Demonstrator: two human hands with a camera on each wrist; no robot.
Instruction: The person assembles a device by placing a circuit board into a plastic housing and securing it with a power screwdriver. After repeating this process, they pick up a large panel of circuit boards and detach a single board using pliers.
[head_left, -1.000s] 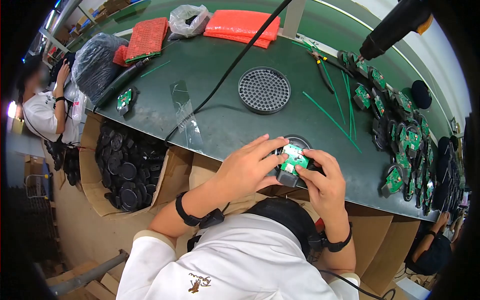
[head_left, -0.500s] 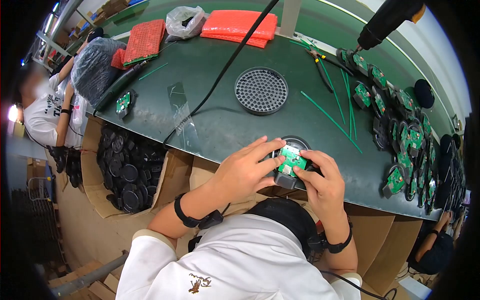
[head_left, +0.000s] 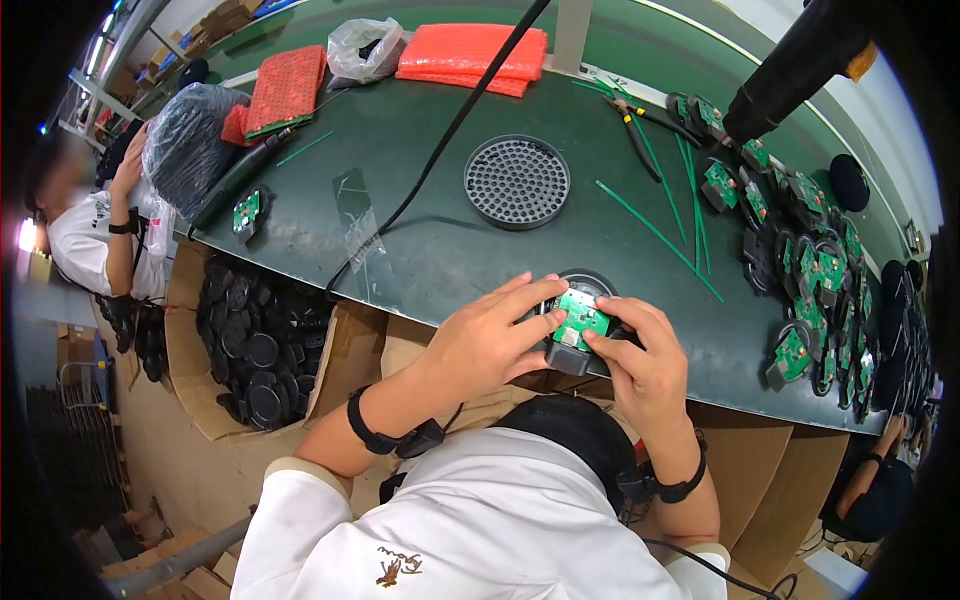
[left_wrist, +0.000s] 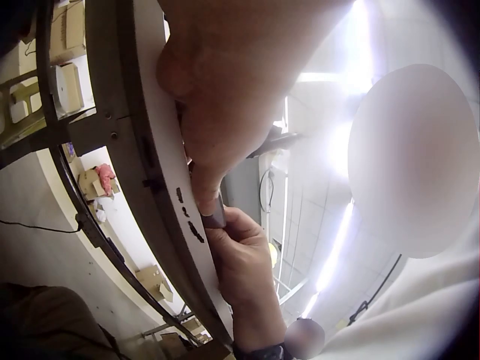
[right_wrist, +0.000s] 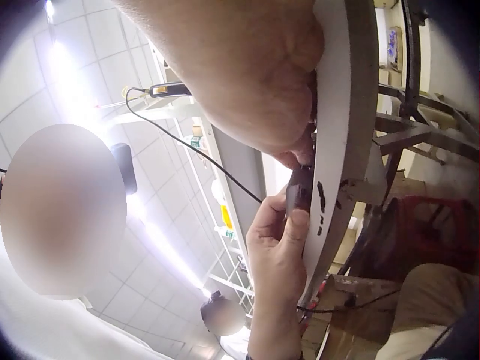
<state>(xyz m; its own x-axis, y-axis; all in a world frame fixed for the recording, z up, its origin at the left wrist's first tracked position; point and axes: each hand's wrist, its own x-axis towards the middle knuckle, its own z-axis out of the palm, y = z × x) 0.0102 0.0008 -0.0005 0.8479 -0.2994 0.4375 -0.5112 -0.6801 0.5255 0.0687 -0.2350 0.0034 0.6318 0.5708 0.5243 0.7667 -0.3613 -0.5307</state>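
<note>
At the table's near edge, both hands hold a round black plastic housing with a green circuit board (head_left: 582, 316) on it. My left hand (head_left: 488, 338) grips it from the left, fingertips on the board's edge and thumb low by the housing's blocky dark end (head_left: 568, 358). From the right, my right hand (head_left: 648, 352) holds it with the thumb on the board's lower right corner and fingers along the far side. In the right wrist view the dark housing (right_wrist: 300, 189) shows edge-on between the hands. The housing's underside is hidden.
A perforated round black tray (head_left: 516, 182) lies mid-table. Pliers (head_left: 638, 140) and green strips (head_left: 660, 240) are right of it, beside piled board assemblies (head_left: 825, 275). A dark power tool (head_left: 795, 75) hangs above. Left are another assembly (head_left: 250, 212) and a carton (head_left: 190, 385) of black parts.
Both hands keep the same hold on the housing, with hardly any movement. The hanging tool has swung slightly, and the person at the left has shifted posture.
</note>
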